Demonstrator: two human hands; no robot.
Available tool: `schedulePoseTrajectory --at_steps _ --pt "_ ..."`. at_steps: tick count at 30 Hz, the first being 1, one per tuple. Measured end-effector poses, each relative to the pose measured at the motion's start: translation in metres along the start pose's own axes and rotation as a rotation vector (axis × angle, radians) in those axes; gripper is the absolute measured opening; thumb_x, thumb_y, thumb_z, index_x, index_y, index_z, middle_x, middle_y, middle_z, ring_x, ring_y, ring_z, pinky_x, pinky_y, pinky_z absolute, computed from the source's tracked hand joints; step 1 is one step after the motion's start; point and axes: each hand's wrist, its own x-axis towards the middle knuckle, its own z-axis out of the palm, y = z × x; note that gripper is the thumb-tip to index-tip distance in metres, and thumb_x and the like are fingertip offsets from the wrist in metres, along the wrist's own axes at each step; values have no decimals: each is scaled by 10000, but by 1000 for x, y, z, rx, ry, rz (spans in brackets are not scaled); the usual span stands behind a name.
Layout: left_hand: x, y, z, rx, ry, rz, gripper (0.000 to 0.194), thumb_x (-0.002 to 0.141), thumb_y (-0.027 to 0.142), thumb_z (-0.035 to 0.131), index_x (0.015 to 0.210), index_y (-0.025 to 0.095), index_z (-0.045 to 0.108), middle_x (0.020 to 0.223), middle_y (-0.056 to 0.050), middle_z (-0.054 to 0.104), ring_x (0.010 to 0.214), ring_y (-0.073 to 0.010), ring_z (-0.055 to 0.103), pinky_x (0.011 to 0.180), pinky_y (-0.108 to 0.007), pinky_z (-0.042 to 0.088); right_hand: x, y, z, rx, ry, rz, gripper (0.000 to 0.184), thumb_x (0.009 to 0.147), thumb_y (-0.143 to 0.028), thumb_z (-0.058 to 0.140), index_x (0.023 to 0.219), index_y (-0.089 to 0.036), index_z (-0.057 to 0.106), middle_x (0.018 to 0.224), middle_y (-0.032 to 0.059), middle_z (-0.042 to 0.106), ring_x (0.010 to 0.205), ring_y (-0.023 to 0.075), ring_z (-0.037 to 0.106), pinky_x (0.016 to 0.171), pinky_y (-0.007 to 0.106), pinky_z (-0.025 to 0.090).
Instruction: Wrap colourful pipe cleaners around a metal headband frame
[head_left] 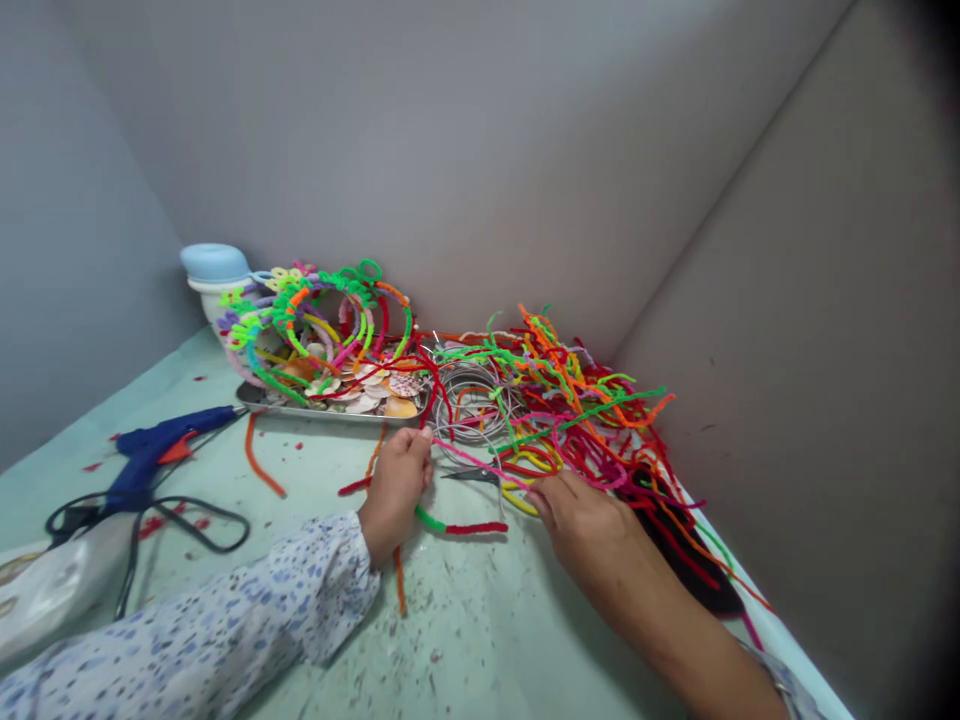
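A pink pipe cleaner (480,461) is stretched between my two hands above the table. My left hand (400,485) pinches its left end, fingers closed. Its other end is in the closed fingers of my right hand (581,510). Under my left hand lies a green and red pipe cleaner (472,528), partly hidden by the hand. Scissors (472,476) with yellow and red handles rest just beyond the pink strand. Behind them sits a coil of thin silvery wire rings (472,400).
A metal tray (330,411) holds shells and several pipe-cleaner-wrapped hoops (330,280), beside a bottle with a blue lid (216,264). A blue glue gun (142,450) with a black cord lies left. Loose pipe cleaners (585,380) heap at right, over a dark object (686,560).
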Motion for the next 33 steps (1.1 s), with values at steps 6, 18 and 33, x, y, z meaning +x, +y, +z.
schedulePoseTrajectory --at_steps 6,18,33 --pt "0 0 0 -14 -2 -7 290 811 386 524 632 192 405 464 82 364 360 -52 300 361 -163 221 9 4 -7 773 -460 268 282 916 -292 403 684 -181 519 560 7 594 481 121 543 477 230 385" --pt "-1 -4 0 6 -40 12 299 805 416 535 647 194 412 474 87 361 376 -59 304 363 -167 224 9 24 23 1776 -1107 480 314 773 -429 595 649 -150 520 468 -50 500 303 64 465 287 155 313" --pt "-40 3 8 102 -555 20 278 866 439 495 756 190 438 501 87 375 403 -60 314 390 -170 224 13 1 -28 670 -26 130 144 815 -287 617 933 -206 636 896 34 642 772 156 582 679 261 436"
